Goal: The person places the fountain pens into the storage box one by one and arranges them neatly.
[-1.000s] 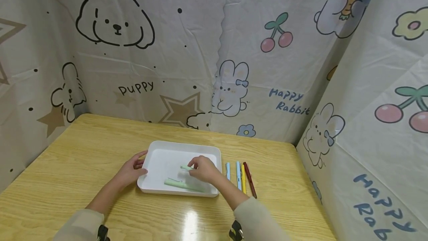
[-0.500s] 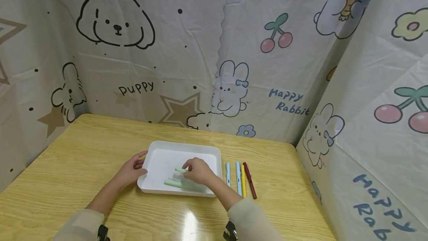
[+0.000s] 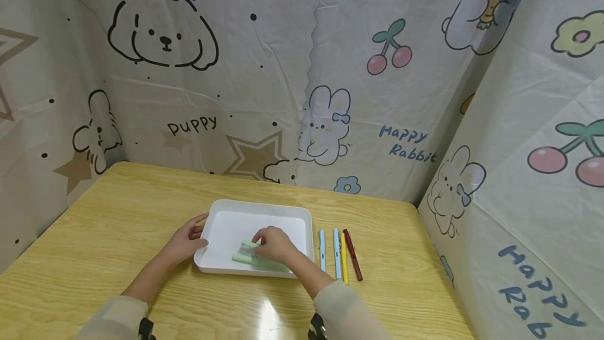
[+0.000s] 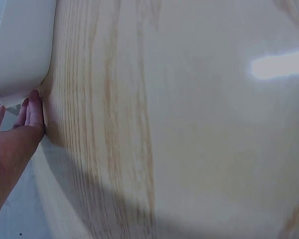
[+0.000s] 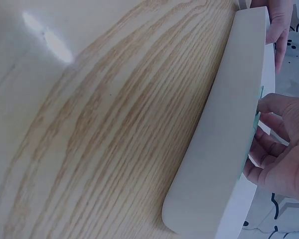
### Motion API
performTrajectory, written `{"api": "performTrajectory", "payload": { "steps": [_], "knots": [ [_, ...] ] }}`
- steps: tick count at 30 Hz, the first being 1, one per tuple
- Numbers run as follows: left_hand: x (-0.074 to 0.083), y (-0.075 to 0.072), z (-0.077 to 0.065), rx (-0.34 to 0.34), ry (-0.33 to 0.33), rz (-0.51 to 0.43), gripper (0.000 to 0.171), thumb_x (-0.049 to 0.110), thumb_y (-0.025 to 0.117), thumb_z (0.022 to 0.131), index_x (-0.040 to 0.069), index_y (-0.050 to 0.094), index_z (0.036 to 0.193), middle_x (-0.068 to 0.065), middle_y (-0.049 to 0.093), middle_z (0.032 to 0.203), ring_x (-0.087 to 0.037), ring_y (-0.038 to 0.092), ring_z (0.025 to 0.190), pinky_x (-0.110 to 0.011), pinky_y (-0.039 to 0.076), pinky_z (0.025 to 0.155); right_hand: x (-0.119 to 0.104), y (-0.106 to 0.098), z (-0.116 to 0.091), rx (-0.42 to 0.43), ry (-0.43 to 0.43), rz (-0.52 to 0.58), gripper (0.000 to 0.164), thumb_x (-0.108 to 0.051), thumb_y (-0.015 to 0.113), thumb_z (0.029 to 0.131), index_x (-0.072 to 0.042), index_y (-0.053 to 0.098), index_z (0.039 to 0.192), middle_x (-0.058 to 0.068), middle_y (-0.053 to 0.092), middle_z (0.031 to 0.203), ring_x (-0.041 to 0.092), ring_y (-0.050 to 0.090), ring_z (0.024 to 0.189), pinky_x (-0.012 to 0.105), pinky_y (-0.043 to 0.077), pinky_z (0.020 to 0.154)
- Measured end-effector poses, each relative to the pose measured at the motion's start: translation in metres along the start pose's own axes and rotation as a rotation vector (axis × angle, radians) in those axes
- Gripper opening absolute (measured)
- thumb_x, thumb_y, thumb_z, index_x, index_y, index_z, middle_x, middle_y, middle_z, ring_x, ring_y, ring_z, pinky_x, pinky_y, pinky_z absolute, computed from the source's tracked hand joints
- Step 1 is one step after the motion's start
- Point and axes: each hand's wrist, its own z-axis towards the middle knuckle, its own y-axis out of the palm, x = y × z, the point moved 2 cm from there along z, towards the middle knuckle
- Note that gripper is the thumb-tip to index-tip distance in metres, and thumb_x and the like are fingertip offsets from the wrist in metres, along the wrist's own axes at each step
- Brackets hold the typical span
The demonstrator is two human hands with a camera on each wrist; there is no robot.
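My right hand (image 3: 273,244) pinches a light green pen (image 3: 247,244) between thumb and fingers, over the white tray (image 3: 255,208). Part of that pen is hidden by the fingers. Just in front of it another light green pen (image 3: 243,258) lies along the near side of the tray, its right part under my hand and wrist. In the right wrist view, green shows at the tray's rim beside the curled fingers (image 5: 271,107). My left hand (image 3: 184,240) holds the tray at its left end, thumb at the rim and fingertips against the outer wall.
To the tray's right, several pens lie side by side on the wooden table (image 3: 141,198): a light blue pen (image 3: 322,248), another light blue one, a yellow pen (image 3: 344,258) and a dark red pen (image 3: 352,253). A printed cloth (image 3: 264,67) hangs behind the table.
My right hand has moved left and toward me with the green pen, closer to the pen lying in the tray. The left hand and the tray have stayed in place.
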Motion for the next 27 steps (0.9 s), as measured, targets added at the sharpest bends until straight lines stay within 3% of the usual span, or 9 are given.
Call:
{"api": "performTrajectory", "payload": {
  "steps": [27],
  "knots": [
    [-0.005,0.001,0.003,0.010,-0.014,-0.010,0.071,0.001,0.055,0.086,0.008,0.022,0.148,-0.033,0.038,0.137,-0.043,0.043,0.123,-0.043,0.050,0.090,0.005,0.015,0.004,0.051,0.027,0.041,0.018,-0.016,0.068,0.080,-0.010,0.072,0.097,-0.001,0.057,0.078,0.008,0.047,0.068,0.020,0.039,0.059]
  ]
}}
